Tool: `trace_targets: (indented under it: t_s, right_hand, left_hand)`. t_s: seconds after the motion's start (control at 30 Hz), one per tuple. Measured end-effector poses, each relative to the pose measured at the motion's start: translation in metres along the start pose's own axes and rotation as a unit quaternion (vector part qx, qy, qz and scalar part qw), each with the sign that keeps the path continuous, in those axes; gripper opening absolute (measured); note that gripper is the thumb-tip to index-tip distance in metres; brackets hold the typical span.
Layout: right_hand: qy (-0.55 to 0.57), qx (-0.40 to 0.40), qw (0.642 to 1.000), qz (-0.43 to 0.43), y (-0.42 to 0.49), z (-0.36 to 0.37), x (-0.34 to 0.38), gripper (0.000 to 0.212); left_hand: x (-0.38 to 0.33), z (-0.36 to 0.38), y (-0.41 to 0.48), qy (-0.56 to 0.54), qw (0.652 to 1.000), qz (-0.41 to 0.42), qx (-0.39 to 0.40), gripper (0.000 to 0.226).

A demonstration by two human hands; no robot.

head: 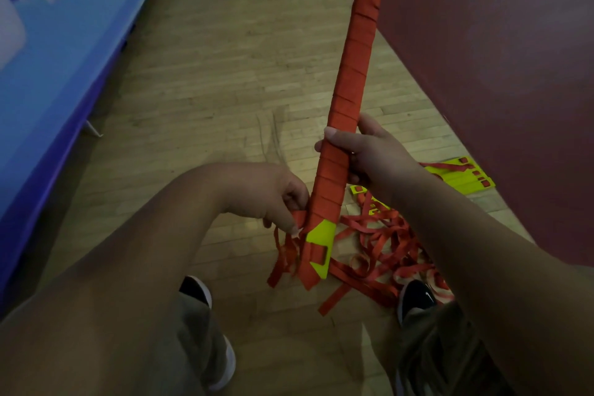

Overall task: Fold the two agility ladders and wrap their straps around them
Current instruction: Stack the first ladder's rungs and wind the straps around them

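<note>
In the head view I am holding the first ladder (353,74) as a folded bundle, tilted up and away from me. Red webbing is winding round nearly all of it, and yellow is showing only at the far tip and near the low end. My right hand (363,154) is gripping the bundle round its middle, thumb lying across the near face and fingers curling behind. My left hand (286,202) is pinching the strap (299,218) just beside the bundle's low end, fingers curled on it, and loose red ends are hanging below that hand. The second ladder (463,177) is lying on the wooden floor (225,74) beyond my right forearm, its yellow rungs partly stacked. Its red tangle (385,244) is sprawling from there toward my feet and reaching my right shoe (418,296). My left shoe (196,289) is standing apart from it. A blue mat (48,58) is running along the left, and a dark red surface (482,42) is filling the right.
</note>
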State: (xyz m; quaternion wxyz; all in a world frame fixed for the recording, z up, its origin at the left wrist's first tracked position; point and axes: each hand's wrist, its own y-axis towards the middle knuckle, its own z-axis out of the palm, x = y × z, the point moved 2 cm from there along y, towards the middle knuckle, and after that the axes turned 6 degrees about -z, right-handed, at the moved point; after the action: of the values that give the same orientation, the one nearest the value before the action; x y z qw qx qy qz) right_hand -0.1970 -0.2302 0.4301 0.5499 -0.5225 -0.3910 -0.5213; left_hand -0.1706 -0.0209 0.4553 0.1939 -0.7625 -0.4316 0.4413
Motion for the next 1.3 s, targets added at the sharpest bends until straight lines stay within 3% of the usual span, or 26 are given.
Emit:
trace_targets:
  t_s: [0.33, 0.6, 0.87, 1.3]
  right_hand:
    - [0.003, -0.007, 1.0, -0.002, 0.002, 0.005, -0.003, 0.038]
    - [0.023, -0.037, 0.999, -0.013, 0.006, 0.003, -0.006, 0.04]
    - [0.022, -0.083, 0.996, -0.031, 0.009, 0.001, -0.013, 0.04]
    - [-0.017, -0.178, 0.984, -0.024, 0.02, -0.011, -0.023, 0.021]
  left_hand:
    - [0.0, 0.004, -0.012, 0.037, 0.998, -0.04, -0.036, 0.008]
    - [0.003, -0.001, -0.02, 0.037, 0.991, -0.055, -0.12, 0.004]
    - [-0.006, 0.016, -0.013, 0.069, 0.976, -0.09, -0.188, 0.047]
    - [-0.013, 0.026, 0.014, 0.102, 0.956, -0.094, -0.257, 0.058]
